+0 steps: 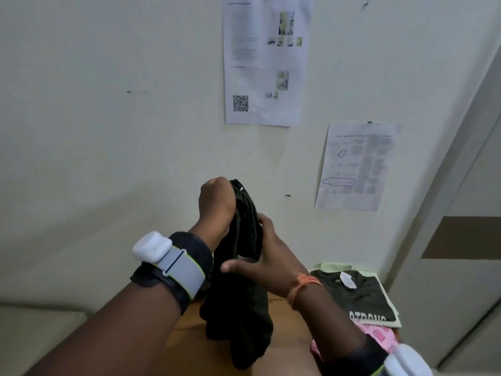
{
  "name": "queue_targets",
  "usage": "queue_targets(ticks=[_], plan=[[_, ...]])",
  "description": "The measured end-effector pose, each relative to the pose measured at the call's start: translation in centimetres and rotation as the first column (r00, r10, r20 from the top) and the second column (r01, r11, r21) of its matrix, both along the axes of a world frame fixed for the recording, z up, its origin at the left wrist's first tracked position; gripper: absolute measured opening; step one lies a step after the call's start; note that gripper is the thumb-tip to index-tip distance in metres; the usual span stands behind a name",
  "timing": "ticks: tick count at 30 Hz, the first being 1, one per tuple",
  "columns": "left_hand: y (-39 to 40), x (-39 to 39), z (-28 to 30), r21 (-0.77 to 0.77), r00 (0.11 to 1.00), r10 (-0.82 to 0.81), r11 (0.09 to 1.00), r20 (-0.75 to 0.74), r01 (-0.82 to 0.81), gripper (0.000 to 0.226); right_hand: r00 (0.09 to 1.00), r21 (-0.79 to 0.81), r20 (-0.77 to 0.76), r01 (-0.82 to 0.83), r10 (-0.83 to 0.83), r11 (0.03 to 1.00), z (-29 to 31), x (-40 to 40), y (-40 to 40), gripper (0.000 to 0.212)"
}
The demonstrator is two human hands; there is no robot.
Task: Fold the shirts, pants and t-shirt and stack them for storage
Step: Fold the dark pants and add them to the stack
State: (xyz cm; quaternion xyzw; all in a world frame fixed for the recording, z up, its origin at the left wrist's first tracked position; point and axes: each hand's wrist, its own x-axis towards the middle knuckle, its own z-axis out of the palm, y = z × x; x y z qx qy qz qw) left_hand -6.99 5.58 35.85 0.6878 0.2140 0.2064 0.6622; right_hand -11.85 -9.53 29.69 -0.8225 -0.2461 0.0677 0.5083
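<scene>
Head view, both hands raised in front of a pale wall. Left hand [215, 202] is fisted on the top end of a dark garment [238, 302], fingers clamped on the cloth; the fingertips themselves are hidden behind the fist. Right hand [260, 256] grips the same garment lower down, thumb across the front, remaining fingers wrapped behind and out of sight. Garment hangs bunched below the hands, lower end reaching down over the wooden table [189, 327]. Whether it is pants or a shirt cannot be made out.

On the table at right: a folded black t-shirt [360, 297] with white lettering, partly cut off by the right forearm, lying on a pale green piece [393, 318]. Pink cloth [379, 335] beneath, mostly covered.

Two printed sheets on the wall; text blurred, unreadable.
</scene>
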Motion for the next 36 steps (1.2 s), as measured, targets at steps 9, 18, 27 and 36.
queue_targets(ticks=[9,18,27,36], plan=[[3.0,-3.5,2.7,0.148,0.768,-0.516,0.786,-0.38,0.601,0.028,0.861,-0.416,0.509,0.251,-0.005,0.874,6.8,4.9,-3.2,0.019],[5.5,-4.8,3.0,0.39,0.566,-0.737,0.43,-0.37,0.814,0.079,0.864,-0.571,0.384,-0.055,0.325,0.819,13.4,4.3,-5.2,0.048],[3.1,-4.6,0.1,0.365,0.449,-0.738,0.289,-0.504,0.885,0.066,0.897,-0.738,0.169,-0.158,0.408,0.655,9.5,4.6,-8.6,0.06],[2.7,-0.4,-1.6,0.554,0.847,-0.484,0.653,-0.219,0.516,0.039,0.889,-0.624,0.309,-0.077,0.337,0.777,6.6,12.0,-7.8,0.026]])
